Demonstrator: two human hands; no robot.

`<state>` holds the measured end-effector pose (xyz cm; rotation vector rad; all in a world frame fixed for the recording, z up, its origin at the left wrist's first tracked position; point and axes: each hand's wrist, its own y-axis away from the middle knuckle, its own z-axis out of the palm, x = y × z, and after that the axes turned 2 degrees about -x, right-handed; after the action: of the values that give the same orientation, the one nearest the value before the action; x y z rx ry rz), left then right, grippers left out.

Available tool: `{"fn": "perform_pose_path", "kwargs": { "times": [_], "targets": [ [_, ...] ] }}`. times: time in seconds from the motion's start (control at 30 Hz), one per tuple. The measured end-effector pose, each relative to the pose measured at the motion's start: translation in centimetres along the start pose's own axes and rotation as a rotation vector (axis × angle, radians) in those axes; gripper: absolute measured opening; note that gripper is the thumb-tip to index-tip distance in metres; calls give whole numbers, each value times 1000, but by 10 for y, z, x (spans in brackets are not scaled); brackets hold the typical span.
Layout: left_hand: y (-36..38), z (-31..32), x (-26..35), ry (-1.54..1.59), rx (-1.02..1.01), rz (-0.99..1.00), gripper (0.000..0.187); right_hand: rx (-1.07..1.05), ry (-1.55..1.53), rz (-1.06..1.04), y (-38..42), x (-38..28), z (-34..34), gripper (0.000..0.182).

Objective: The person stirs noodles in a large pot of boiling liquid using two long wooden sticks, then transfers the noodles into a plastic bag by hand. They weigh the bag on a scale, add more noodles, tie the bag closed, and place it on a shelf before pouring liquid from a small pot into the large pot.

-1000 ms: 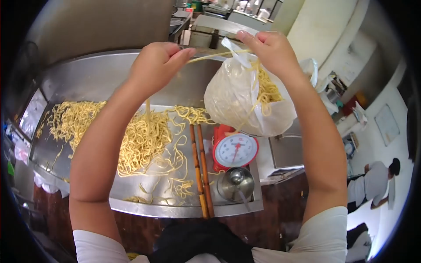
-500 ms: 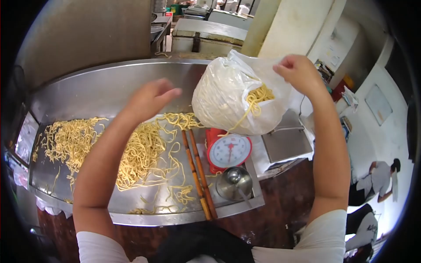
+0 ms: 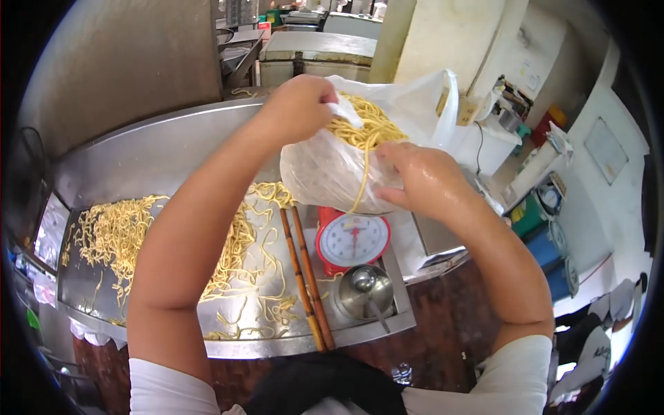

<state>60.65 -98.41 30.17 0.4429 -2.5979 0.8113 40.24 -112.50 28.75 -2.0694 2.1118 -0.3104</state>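
A translucent white plastic bag (image 3: 325, 173) full of yellow noodles (image 3: 370, 121) rests on a red dial scale (image 3: 354, 238). The bag's mouth is open, and one strand hangs down its front. My left hand (image 3: 301, 107) is closed on the bag's rim at the far left of the opening. At the right front of the bag is my right hand (image 3: 425, 176), its thumb and fingers apart, with the fingertips against the rim beside the noodles. More noodles (image 3: 114, 235) lie loose on the steel table (image 3: 173, 142), partly hidden behind my left forearm.
Two bamboo sticks (image 3: 304, 277) lie side by side left of the scale. A metal bowl (image 3: 365, 292) with a ladle in it sits at the table's front right corner. Blue bins (image 3: 553, 256) stand at the right. Other people (image 3: 595, 332) are at the lower right.
My left hand has moved right and taken hold of the bag's rim. My right hand has come down to the bag's front. The mouth is wider, showing more noodles.
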Motion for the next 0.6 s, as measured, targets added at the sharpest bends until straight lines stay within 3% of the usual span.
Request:
{"fn": "perform_pose_path", "kwargs": {
  "times": [0.03,0.1,0.13,0.23,0.37,0.43,0.53,0.6],
  "targets": [
    [6,-2,-5,-5,5,1,16,31,-57,47,0,0,0,39],
    [21,-5,-16,544,-97,-169,15,0,-89,128,-5,-7,1,42],
    [29,-12,-15,537,-82,-169,15,-44,-126,214,-8,-11,3,45],
    [51,-28,-13,961,-254,-56,19,26,-113,208,-13,-15,14,47],
    [60,-40,-5,998,-248,-105,21,59,-139,207,-18,-11,23,44],
    [62,-38,7,629,-225,-265,33,-15,-279,227,-18,-11,19,38],
    [59,-21,-3,542,-224,-292,41,-3,-220,228,-13,-13,11,34],
    [56,-14,-7,588,-198,-322,36,27,-167,296,-5,-24,6,35]
  ]
}}
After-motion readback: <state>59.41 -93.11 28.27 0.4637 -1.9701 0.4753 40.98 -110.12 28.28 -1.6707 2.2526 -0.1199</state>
